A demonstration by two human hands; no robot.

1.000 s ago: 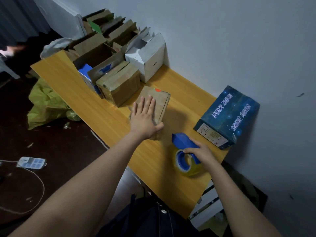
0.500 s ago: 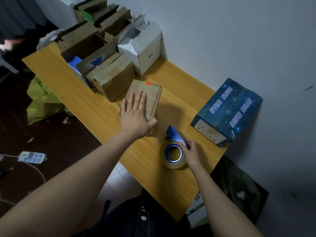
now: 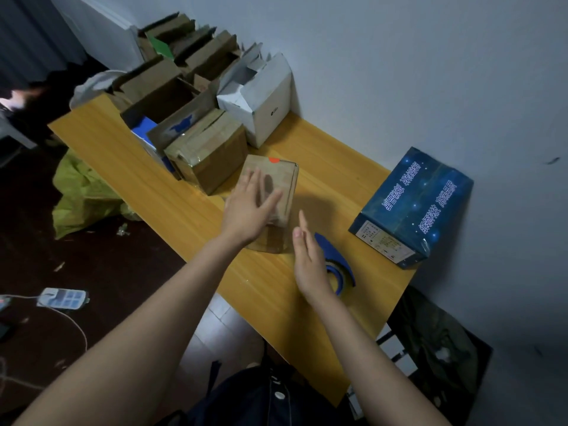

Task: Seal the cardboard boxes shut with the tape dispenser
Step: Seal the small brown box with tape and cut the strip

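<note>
Now we look down at a wooden table (image 3: 325,158) where our left hand (image 3: 247,210), fingers straight and spread, lies over a small cardboard box (image 3: 281,176). Our right hand (image 3: 310,259), fingers straight and holding nothing, stands edge-on just in front of the blue tape dispenser (image 3: 336,256), beside that box.

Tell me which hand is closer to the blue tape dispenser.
Right. The right hand is just beside the tape dispenser, hiding part of it in this view, fingers straight. The left hand rests on the small cardboard box, farther to the left.
</note>
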